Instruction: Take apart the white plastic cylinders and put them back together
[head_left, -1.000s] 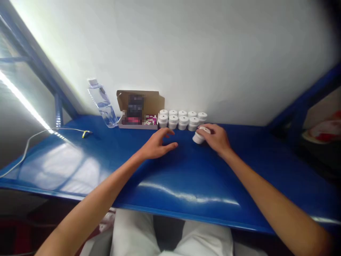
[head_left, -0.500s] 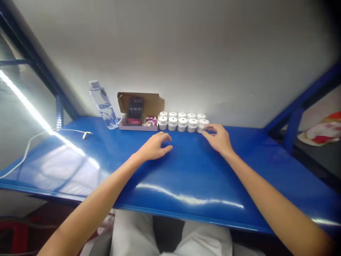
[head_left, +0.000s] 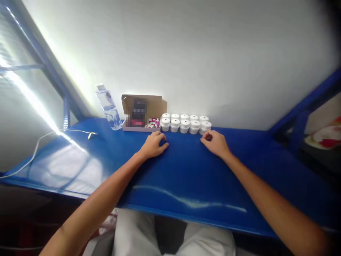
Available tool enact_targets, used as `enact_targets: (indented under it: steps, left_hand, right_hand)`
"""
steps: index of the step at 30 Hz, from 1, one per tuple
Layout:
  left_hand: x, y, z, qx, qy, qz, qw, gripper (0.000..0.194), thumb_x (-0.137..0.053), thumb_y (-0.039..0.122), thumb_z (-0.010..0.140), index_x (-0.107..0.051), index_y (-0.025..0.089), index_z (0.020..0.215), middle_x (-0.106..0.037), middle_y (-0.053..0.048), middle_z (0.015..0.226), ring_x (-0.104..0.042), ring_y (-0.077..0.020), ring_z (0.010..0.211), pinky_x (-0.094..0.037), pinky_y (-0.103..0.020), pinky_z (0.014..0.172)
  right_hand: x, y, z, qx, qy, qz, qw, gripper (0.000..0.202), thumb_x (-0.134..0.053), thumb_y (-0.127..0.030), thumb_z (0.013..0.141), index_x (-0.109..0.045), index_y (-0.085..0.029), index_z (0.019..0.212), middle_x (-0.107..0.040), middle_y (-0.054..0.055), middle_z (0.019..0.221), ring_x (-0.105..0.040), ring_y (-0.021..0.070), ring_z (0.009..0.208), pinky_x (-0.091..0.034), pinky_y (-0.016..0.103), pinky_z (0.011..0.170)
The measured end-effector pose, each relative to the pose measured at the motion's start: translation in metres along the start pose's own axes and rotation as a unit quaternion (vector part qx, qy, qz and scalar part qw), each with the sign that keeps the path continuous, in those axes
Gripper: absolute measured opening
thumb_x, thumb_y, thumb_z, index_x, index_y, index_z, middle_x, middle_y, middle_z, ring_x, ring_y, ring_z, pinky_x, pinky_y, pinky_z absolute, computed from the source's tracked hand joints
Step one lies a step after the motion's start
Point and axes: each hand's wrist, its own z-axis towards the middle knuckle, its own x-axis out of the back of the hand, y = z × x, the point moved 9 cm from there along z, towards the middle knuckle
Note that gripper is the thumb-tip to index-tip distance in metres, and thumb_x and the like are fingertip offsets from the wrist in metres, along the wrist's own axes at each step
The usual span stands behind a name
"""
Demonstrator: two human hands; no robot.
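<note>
Two rows of several white round containers (head_left: 184, 125) stand at the back of the blue table (head_left: 176, 177), against the wall. My right hand (head_left: 214, 142) is just in front of the rightmost container, its thumb and forefinger curled close together with nothing visible between them. My left hand (head_left: 154, 144) rests on the table in front of the cardboard box (head_left: 157, 103), thumb and fingers apart, holding nothing. The box lies open beside the containers, with a dark item and small pink-and-white packets (head_left: 152, 123) in it.
A clear bottle (head_left: 109, 108) leans left of the box. A white cable (head_left: 39, 142) with a yellow tag (head_left: 90, 136) runs over the table's left side. Blue metal frame bars (head_left: 298, 128) rise at both ends. A red and white object (head_left: 326, 137) is beyond the right bars.
The view has shifted slightly. My right hand has drawn its thumb and forefinger closer together and lies a little lower by the end container. My left hand is lower on the table, its fingers more curled.
</note>
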Motion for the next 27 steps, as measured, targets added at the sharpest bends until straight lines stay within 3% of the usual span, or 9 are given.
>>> enact_targets:
  steps: [27]
  left_hand:
    - [-0.0009,0.0002,0.0016,0.000,-0.009,0.014,1.000,0.020,-0.060,0.038,0.092,-0.065,0.022,0.102,-0.063,-0.009,0.112,-0.060,-0.0277,0.109,-0.050,-0.044,0.097]
  right_hand:
    - [-0.0089,0.0001,0.0001,0.010,-0.032,-0.004,0.999,0.008,-0.056,-0.031,0.076,-0.058,-0.023,0.075,-0.068,0.004,0.080,-0.063,0.0214,0.077,-0.046,0.033,0.075]
